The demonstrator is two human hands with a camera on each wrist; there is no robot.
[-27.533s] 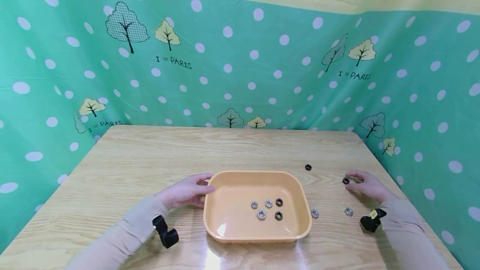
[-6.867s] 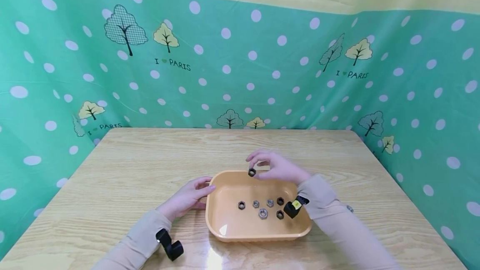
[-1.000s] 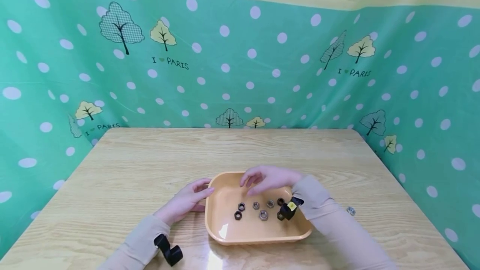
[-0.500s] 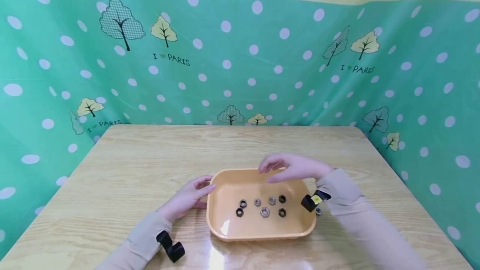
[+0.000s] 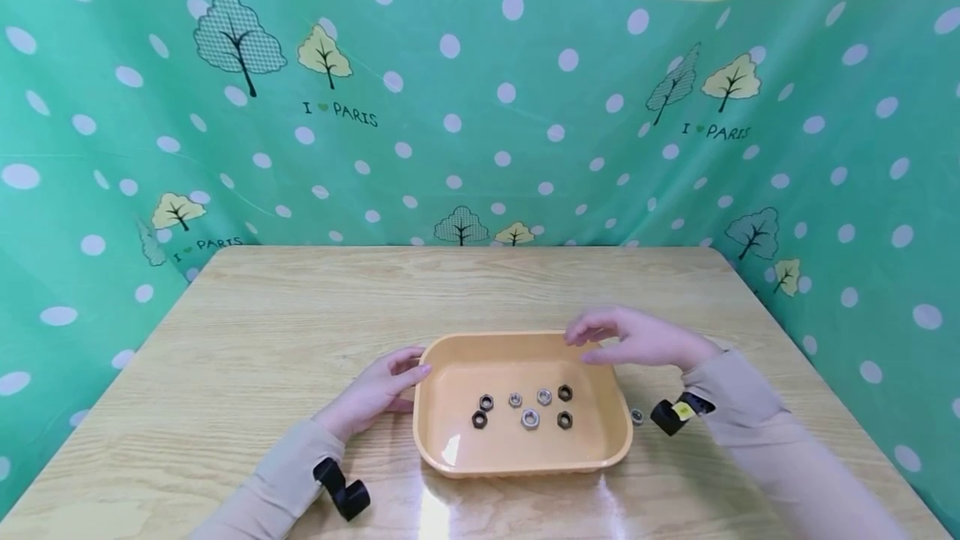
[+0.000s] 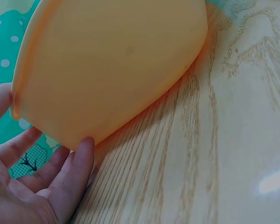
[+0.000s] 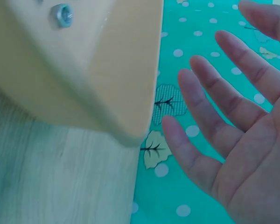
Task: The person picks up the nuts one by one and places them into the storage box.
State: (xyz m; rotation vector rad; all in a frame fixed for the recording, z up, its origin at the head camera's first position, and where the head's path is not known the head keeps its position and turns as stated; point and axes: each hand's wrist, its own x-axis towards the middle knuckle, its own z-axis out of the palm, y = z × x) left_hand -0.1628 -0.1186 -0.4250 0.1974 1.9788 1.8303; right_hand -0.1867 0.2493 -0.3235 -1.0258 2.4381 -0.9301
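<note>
A peach plastic tray [image 5: 525, 470] stands on the table with several hex nuts in it. Two dark nuts lie at its left, a nearer one [image 5: 479, 419] and a farther one [image 5: 487, 402]. Silver nuts sit mid-tray, the largest of them [image 5: 530, 418] toward the front; two more dark ones [image 5: 565, 420] are to their right. My left hand [image 5: 378, 390] grips the tray's left end, thumb over the rim and fingers along the outer wall. Over the far right corner hovers my right hand [image 5: 637, 338], fingers spread and palm bare in the right wrist view.
One silver nut [image 5: 637, 416] lies on the wooden table [image 5: 300, 298] close by the tray's right wall. The right sleeve [image 5: 757, 415] covers part of the table there. Behind the far edge hangs a green dotted curtain [image 5: 420, 107].
The dark nut my right hand held about seven seconds ago now lies in the tray. Within the last second that hand rose and moved right. My left hand keeps its grip.
</note>
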